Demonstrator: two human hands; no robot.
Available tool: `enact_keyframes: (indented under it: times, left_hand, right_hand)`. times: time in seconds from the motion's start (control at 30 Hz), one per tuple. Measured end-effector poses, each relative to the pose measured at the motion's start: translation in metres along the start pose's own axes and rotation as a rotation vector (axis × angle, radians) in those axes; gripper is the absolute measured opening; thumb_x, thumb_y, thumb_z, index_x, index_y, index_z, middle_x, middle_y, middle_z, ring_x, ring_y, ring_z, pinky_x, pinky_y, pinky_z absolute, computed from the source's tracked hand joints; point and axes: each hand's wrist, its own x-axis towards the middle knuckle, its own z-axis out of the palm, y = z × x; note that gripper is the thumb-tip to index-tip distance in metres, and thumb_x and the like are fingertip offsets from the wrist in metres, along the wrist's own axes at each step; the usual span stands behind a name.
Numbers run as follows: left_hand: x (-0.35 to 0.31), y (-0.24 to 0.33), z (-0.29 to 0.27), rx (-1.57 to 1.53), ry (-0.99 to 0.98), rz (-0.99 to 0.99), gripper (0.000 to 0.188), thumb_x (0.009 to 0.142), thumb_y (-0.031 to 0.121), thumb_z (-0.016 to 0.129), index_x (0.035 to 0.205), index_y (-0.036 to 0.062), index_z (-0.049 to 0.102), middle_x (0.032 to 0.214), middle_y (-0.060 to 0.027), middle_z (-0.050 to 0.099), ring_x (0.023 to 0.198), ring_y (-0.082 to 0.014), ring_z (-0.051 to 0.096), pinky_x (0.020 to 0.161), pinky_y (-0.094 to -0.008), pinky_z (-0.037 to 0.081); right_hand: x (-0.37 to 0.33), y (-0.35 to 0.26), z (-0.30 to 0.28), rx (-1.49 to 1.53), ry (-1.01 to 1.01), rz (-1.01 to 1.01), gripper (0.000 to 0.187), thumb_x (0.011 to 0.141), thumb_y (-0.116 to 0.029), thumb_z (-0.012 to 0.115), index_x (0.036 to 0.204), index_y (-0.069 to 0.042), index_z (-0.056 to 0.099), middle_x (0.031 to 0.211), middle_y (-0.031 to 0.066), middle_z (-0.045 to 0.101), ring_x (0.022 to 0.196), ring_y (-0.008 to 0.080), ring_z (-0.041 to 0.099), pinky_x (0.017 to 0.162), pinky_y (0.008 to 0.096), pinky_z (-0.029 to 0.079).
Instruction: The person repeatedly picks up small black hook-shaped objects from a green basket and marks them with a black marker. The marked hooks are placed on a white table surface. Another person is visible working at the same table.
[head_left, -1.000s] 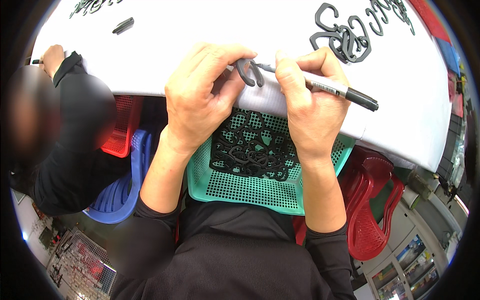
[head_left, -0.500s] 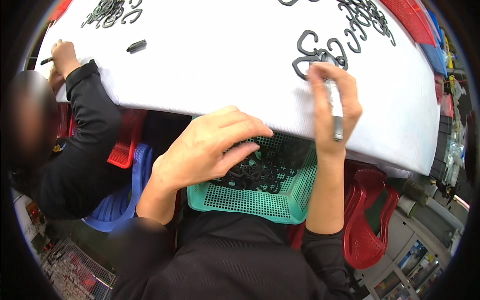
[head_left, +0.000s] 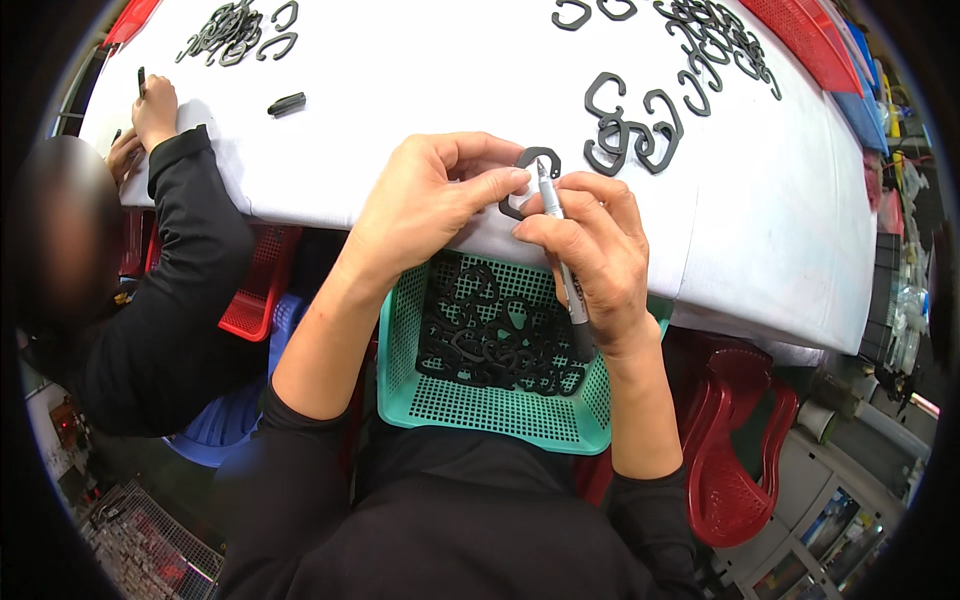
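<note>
The left hand [head_left: 425, 205] pinches a black hook [head_left: 543, 152] — the right hand [head_left: 605, 255] grips a marker [head_left: 574, 295], tip up by the hook.

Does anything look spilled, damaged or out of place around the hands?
Nothing looks spilled or damaged. The left hand holds a black hook, the right hand a marker. One mild oddity: a small black cap-like piece lies alone on the white table, away from both.
</note>
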Motion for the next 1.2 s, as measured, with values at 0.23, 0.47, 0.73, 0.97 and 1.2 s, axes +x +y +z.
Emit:
enact_keyframes:
  times: [0.23,0.47,0.73,0.97,1.2]
  left_hand:
    - [-0.011,-0.009,0.008,0.121,0.194,0.188,0.015,0.086,0.011,0.065,0.096,-0.0006,0.066,0.083,-0.0014,0.067,0.063,-0.0021,0.055,0.052,-0.0158,0.041]
    - [-0.021,-0.022,0.013,0.156,0.305,0.255,0.011,0.084,0.003,0.066,0.095,-0.0013,0.066,0.08,0.0005,0.064,0.065,-0.0015,0.055,0.053,-0.0145,0.04]
    - [-0.022,-0.028,0.019,0.145,0.395,0.342,0.009,0.079,0.004,0.07,0.086,0.0006,0.067,0.073,-0.0001,0.063,0.061,-0.0035,0.054,0.052,-0.0175,0.041]
    - [-0.023,-0.031,0.016,0.203,0.359,0.361,0.008,0.082,-0.002,0.066,0.09,-0.0018,0.064,0.079,0.0001,0.063,0.064,-0.0021,0.055,0.055,-0.0148,0.042]
    - [-0.023,-0.03,0.017,0.197,0.354,0.358,0.008,0.082,-0.002,0.066,0.091,-0.0022,0.064,0.079,0.0,0.063,0.064,-0.002,0.055,0.055,-0.0145,0.041]
  right_hand:
    - [0.006,-0.007,-0.009,0.183,0.228,0.23,0.02,0.083,-0.008,0.069,0.101,0.001,0.067,0.079,0.0045,0.061,0.071,0.0105,0.053,0.061,0.0218,0.043]
    - [0.002,-0.032,0.003,0.596,0.34,0.769,0.012,0.084,-0.005,0.068,0.083,0.0,0.057,0.065,0.0017,0.059,0.054,0.0013,0.05,0.046,0.0159,0.036]
    - [0.005,-0.029,0.021,0.441,0.289,0.723,0.02,0.082,-0.004,0.069,0.072,-0.003,0.051,0.058,-0.0007,0.057,0.048,0.0001,0.046,0.043,0.0167,0.033]
    - [0.007,-0.03,0.024,0.494,0.328,0.756,0.022,0.081,-0.003,0.069,0.07,-0.004,0.051,0.055,-0.0007,0.055,0.048,0.0013,0.047,0.042,0.0184,0.035]
    - [0.005,-0.028,0.025,0.427,0.298,0.722,0.022,0.08,-0.003,0.07,0.069,-0.004,0.051,0.056,-0.0013,0.055,0.048,0.001,0.046,0.042,0.0182,0.034]
